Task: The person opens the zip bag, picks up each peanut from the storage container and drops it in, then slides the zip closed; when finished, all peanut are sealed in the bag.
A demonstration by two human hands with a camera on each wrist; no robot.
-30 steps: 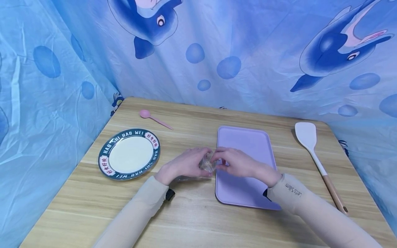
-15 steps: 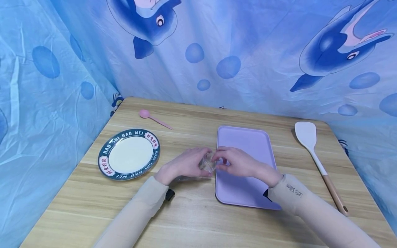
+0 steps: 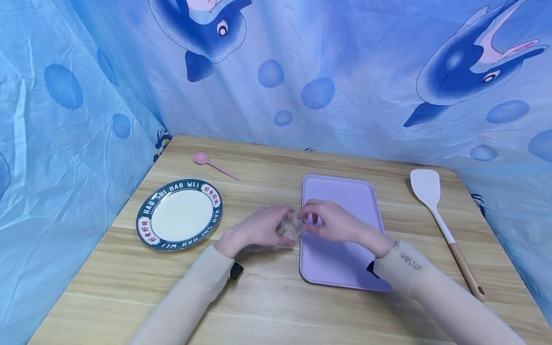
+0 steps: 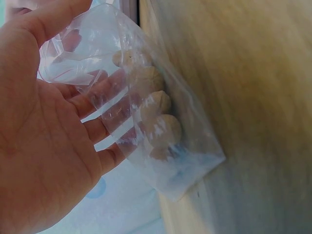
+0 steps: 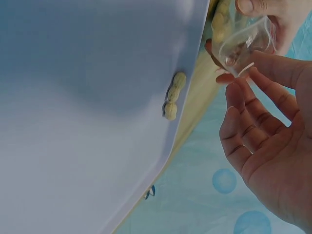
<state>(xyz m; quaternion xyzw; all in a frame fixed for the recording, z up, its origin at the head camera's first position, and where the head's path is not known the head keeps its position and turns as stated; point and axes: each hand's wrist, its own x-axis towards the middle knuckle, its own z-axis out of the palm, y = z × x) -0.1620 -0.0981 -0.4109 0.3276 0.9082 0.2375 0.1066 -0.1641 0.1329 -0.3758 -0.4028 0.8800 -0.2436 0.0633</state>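
Observation:
A clear plastic zip bag (image 3: 289, 227) stands between my two hands beside the lilac tray's left edge. Its mouth is open. Several peanuts in their shells (image 4: 164, 130) lie inside it, seen through the film in the left wrist view. My left hand (image 3: 258, 227) grips the bag near its mouth, thumb on one side and fingers spread behind. My right hand (image 3: 334, 221), over the lilac tray (image 3: 336, 263), pinches the bag's rim between thumb and forefinger. In the right wrist view one unshelled peanut (image 5: 174, 95) lies on the tray, close to its rim; my right hand hides it in the head view.
A white plate with a dark green patterned rim (image 3: 144, 210) sits at the left. Behind it lies a pink spoon (image 3: 213, 165). On the right is a white spatula with a wooden handle (image 3: 442, 225). A blue dolphin-print cloth (image 3: 297, 129) hangs behind the wooden table (image 3: 258, 306).
My right hand has shifted slightly to the right and away from me, its fingers rising a little at the bag's rim. The left hand and the bag have hardly moved.

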